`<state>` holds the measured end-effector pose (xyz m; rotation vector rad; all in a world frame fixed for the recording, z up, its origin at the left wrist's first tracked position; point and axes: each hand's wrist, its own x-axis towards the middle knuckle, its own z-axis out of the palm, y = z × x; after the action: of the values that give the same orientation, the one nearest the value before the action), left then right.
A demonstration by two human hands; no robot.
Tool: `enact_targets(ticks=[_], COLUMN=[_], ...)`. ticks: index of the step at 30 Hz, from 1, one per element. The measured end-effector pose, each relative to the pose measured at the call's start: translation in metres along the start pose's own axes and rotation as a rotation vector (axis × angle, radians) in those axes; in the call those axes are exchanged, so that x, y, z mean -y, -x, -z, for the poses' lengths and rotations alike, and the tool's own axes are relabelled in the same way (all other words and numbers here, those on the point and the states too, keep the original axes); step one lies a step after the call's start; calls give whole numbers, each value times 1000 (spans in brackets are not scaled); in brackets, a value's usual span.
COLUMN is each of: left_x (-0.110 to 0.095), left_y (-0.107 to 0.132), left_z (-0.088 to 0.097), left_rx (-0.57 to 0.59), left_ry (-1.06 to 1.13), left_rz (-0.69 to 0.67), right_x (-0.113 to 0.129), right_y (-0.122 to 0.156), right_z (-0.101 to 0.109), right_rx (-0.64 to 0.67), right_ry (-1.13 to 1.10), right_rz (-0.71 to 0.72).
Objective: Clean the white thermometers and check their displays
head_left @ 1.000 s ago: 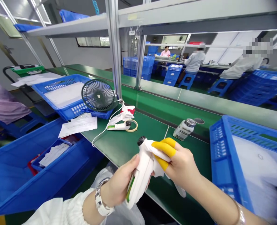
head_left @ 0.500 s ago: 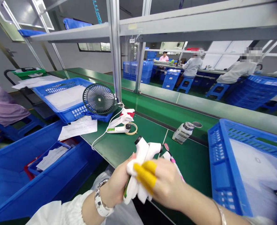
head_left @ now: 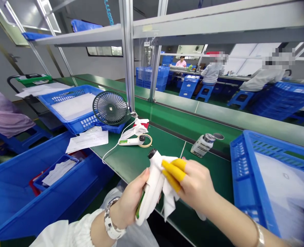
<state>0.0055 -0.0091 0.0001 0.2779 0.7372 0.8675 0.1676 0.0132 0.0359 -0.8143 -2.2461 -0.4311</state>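
My left hand (head_left: 131, 196) is wrapped round a white handheld thermometer (head_left: 149, 195) with a dark round tip and a green strip low on its side. A second white arm of its head points right, partly hidden by my other hand. With yellow covers on several fingertips, my right hand (head_left: 196, 180) pinches a white cloth (head_left: 169, 205) against the head; the cloth hangs below. A similar white device (head_left: 130, 141) with a green window lies on the green bench (head_left: 164, 139), beside a tape ring (head_left: 148, 145). Something behind my right hand is mostly hidden.
A bottle with a metal top (head_left: 202, 145) stands behind my right hand. Blue crates are at right (head_left: 238, 171) and left (head_left: 76, 127). A black fan (head_left: 110, 108) with a white cable is at back left, near papers (head_left: 87, 141). Co-workers sit further off.
My right hand has moved up and right with the cloth, from the handle to the head of the thermometer. My left hand keeps its hold, almost unmoved.
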Motion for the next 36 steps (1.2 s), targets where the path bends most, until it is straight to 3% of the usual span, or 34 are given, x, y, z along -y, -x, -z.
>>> enact_targets(ticks=[3,7,13,16,19,23,26,29,32,36], left_x=[2,-1,1,2,-1,-8,-10,-10,-10,-12], left_y=[-1,1,1,-1,-4,-9,-12,-13,-11,-7], left_z=[1,-3,-5,-7,-9,-8,-4,4,10,9], left_rx=[-12,45,44,17,17,-56,-75,-10,60,54], left_ry=[-9,87,53,58,65,50,58,71,62,-52], left_rz=[29,143,0,33,104,12,66,101,-36,-218], right_x=[4,27,-6,0,23,34,25,12,-7,-29], right_y=[2,6,3,5,8,12,10,5,3,5], right_z=[1,3,7,7,4,3,6,10,10,3], right_rx=[52,230,5,144,363,483,476,376,302,321], right_ry=[-50,-362,-45,-145,-362,-424,-406,-430,-411,-351], right_rz=[-3,188,-25,40,223,346,311,264,136,-136])
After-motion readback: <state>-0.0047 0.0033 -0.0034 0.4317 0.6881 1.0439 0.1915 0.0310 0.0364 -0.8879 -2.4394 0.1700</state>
